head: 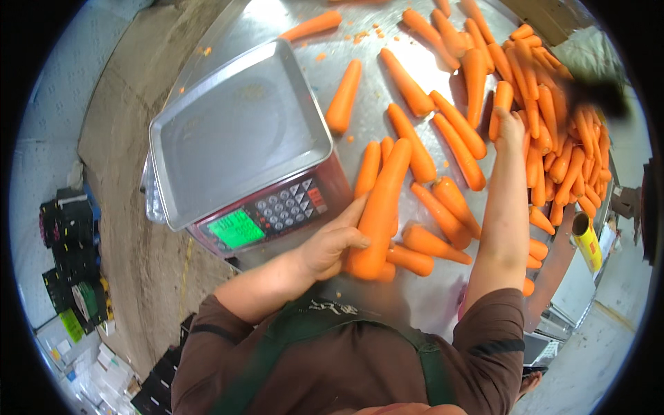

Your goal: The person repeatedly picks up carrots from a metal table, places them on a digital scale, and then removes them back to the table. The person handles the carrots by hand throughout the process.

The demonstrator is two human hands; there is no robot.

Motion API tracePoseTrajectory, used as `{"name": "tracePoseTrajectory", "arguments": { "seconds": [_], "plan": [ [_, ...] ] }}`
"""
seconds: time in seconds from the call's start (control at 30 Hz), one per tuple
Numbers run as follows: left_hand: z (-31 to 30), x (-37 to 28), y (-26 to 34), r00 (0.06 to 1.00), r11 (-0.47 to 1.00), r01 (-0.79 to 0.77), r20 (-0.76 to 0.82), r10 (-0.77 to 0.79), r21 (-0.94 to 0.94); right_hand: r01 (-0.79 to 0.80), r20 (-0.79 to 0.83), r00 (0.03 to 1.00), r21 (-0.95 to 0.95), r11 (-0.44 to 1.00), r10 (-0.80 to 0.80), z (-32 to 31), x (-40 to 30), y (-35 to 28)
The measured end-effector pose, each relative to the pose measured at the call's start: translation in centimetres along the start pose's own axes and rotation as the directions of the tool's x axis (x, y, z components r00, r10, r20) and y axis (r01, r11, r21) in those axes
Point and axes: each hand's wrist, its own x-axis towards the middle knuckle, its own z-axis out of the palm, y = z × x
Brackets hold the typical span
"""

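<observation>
My left hand (337, 244) grips a large carrot (383, 212) near the front edge of a metal table (363, 31), with more carrots partly hidden behind it. Reaching far to the right, my right hand (508, 127) is closed on another carrot (502, 101) beside a big heap of carrots (565, 150). Several loose carrots (407, 83) lie spread between my arms and beyond them. To the left stands a red digital scale (280, 212) with a lit green display; its metal tray (238, 129) holds no carrot.
A yellow roll (587, 241) stands at the table's right side, by a pale surface (573, 290). Orange scraps (361, 36) dot the far part of the table. Black crates (72, 254) are stacked on the floor at left. A dark blurred shape (602, 98) covers part of the heap.
</observation>
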Motion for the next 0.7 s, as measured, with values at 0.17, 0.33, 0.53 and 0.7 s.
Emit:
{"name": "tracePoseTrajectory", "arguments": {
  "seconds": [0.17, 0.33, 0.53, 0.7],
  "plan": [
    [-1.2, -2.7, 1.6, 0.994, 0.922, -0.113, 0.03, 0.109, 0.371, -0.192, 0.374, 0.927, 0.462, 0.866, 0.006, 1.5, -17.5, -11.9],
    [0.6, -5.1, 2.5, 0.978, 0.971, -0.211, 0.031, 0.209, 0.115, -0.421, 0.629, 0.777, 0.547, 0.723, -0.024, 4.5, -33.9, -15.3],
    [-0.4, -8.0, 0.0, 0.73, 0.208, -0.377, 0.152, 0.667, 0.903, -0.656, 0.788, 0.616, 0.516, 0.55, -0.005, 6.6, -43.0, -15.4],
    [-2.6, -14.6, 5.4, 0.519, 0.1, -0.346, 0.102, 0.849, 0.933, -0.751, 0.879, 0.463, 0.458, 0.476, -0.115, 7.4, -44.3, -15.8]
  ]
}}
